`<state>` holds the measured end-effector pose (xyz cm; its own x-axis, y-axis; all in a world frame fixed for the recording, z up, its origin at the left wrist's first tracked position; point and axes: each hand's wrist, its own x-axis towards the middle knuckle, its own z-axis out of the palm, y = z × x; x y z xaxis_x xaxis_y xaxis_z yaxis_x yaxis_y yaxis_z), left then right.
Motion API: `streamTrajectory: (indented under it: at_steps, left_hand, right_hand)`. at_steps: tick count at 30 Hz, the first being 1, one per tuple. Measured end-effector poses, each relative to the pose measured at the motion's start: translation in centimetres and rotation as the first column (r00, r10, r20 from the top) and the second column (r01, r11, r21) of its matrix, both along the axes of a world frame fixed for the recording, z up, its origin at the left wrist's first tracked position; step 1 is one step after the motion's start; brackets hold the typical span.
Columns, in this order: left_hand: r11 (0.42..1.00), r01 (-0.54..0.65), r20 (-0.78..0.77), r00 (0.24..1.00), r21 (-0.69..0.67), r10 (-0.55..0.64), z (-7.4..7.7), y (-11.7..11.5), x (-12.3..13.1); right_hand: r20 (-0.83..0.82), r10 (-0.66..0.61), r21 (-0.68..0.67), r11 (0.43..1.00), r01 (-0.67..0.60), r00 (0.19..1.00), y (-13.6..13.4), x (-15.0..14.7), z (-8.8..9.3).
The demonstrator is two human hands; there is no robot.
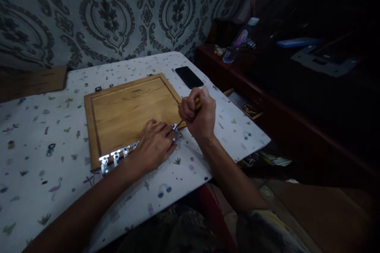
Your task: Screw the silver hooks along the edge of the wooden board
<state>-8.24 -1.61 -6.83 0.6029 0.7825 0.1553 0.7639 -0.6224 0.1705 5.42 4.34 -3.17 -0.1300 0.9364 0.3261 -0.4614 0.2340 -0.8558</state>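
A framed wooden board [133,106] lies flat on the table. Along its near edge runs a metal hook rack [116,155] with several shiny hooks, its middle covered by my left hand [156,145]. That hand rests palm down across rack and board, fingers stretched out. My right hand [199,112] is closed in a fist around a screwdriver [198,104]; a bit of yellow handle shows between the fingers. Its thin shaft slants down left to the rack's right end, beside my left fingertips. Whether the tip sits in a screw is too small to tell.
A black phone [189,77] lies right of the board on the patterned tablecloth [68,122]. Cardboard [35,83] is at the far left. On the dark red furniture to the right stands a clear bottle [239,41], above a partly open drawer [243,104]. Patterned wallpaper rises behind.
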Motion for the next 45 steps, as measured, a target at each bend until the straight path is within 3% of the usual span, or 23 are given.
streamTrajectory:
  at_steps: [5, 8, 13, 16, 19, 23, 30, 37, 45]
  left_hand:
    - [1.000, -0.003, 0.000, 1.000, 0.000, 0.003, 0.0, 0.0, 0.0]
    - [1.000, 0.004, 0.004, 1.000, 0.005, -0.004, 0.0, -0.1, -0.1]
    - [1.000, -0.002, 0.012, 1.000, 0.018, 0.002, -0.1, -0.2, -0.1]
    - [1.000, 0.000, 0.014, 1.000, 0.015, 0.000, -0.1, -0.2, -0.2]
    - [1.000, 0.003, 0.009, 1.000, 0.008, -0.003, -0.1, -0.2, -0.2]
    - [1.000, 0.000, 0.018, 1.000, 0.012, 0.000, -0.1, -0.2, -0.1]
    - [0.999, 0.011, 0.042, 0.999, 0.034, -0.012, -0.5, -0.1, -0.2]
    - [1.000, 0.011, 0.038, 0.999, 0.029, -0.012, -0.3, -0.2, -0.2]
    - [0.999, 0.009, 0.046, 0.999, 0.043, -0.011, -0.4, -0.1, -0.2]
  right_hand:
    - [0.028, 0.055, 0.057, 0.997, -0.057, 0.998, 0.2, 1.0, -0.8]
    - [0.127, 0.027, 0.123, 0.992, -0.043, 0.992, 0.2, 2.0, -1.1]
    - [0.407, -0.221, 0.364, 0.929, 0.065, 0.886, 0.1, 3.5, 0.1]
    - [0.449, -0.332, 0.378, 0.912, 0.160, 0.830, 0.0, 3.8, 0.8]
    - [0.436, -0.266, 0.255, 0.953, 0.166, 0.859, -0.1, 3.7, 1.1]
    - [0.405, -0.097, 0.091, 0.994, 0.065, 0.909, -0.4, 3.8, 1.4]
    - [0.430, 0.032, 0.095, 0.992, -0.080, 0.902, -0.7, 4.8, 1.8]
    - [0.381, -0.069, 0.063, 0.997, 0.049, 0.922, -0.6, 4.2, 1.6]
    - [0.446, 0.065, 0.100, 0.987, -0.122, 0.893, -0.8, 4.9, 2.0]
